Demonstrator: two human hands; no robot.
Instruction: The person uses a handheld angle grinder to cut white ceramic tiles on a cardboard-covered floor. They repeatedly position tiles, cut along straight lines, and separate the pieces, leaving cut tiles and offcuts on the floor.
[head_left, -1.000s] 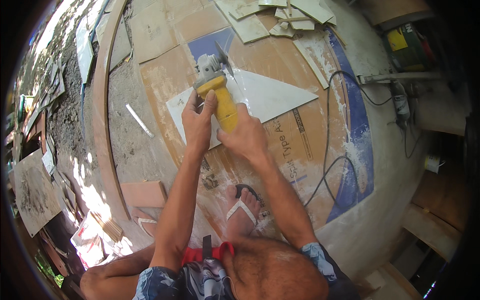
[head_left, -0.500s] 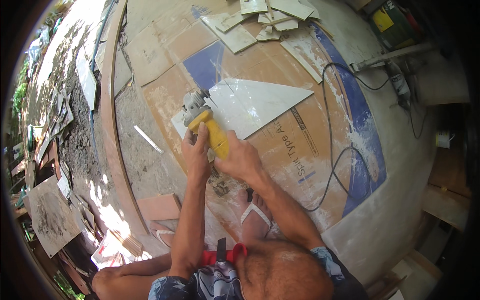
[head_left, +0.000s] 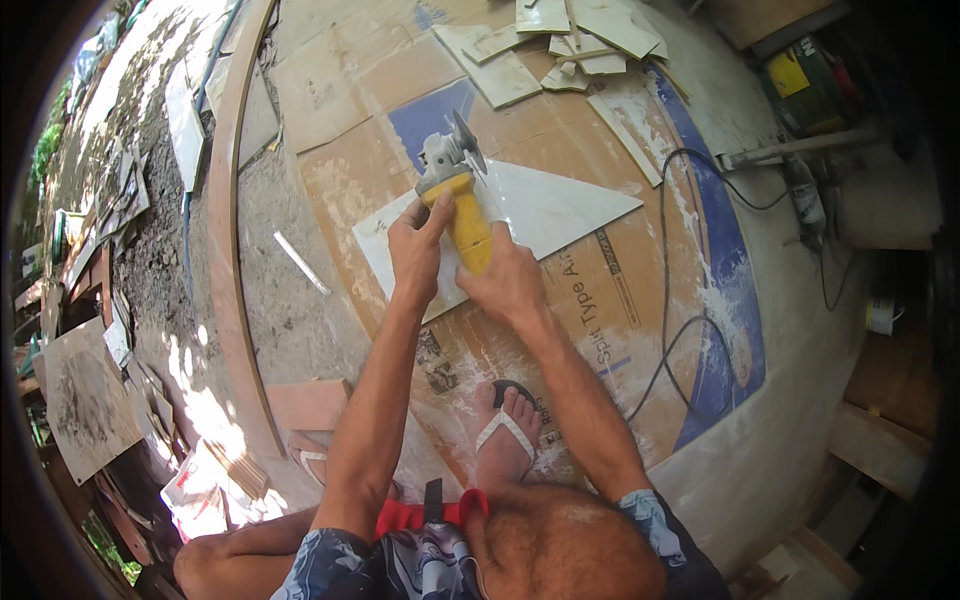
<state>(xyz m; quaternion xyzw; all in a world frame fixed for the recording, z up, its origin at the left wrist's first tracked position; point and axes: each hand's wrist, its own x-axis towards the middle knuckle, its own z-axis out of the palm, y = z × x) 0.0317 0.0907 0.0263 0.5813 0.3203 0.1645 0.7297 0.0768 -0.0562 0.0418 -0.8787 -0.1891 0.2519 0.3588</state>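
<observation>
Both my hands hold a yellow angle grinder point(head_left: 468, 232) with a grey metal head and a thin cutting disc point(head_left: 466, 142). My left hand point(head_left: 416, 235) is closed round the body just behind the grey head, thumb along its top. Farther back, my right hand point(head_left: 507, 279) grips the rear of the body. Beneath the grinder lies a white, pointed tile point(head_left: 560, 205) with a slanting near edge. The disc is tilted up over the tile's far edge; whether it touches is unclear. The tile rests on flattened, dusty cardboard point(head_left: 560, 340).
Broken tile pieces point(head_left: 590, 45) are heaped at the far side. A black cord point(head_left: 664, 260) loops over the cardboard on the right. A long wooden plank point(head_left: 228, 230) runs along the left, near a white strip point(head_left: 301, 262). My sandalled foot point(head_left: 505, 440) stands close by.
The grinder has moved right and away from me, and its head has turned so the disc points more upward. Both hands moved with it, keeping their hold. The view has shifted slightly.
</observation>
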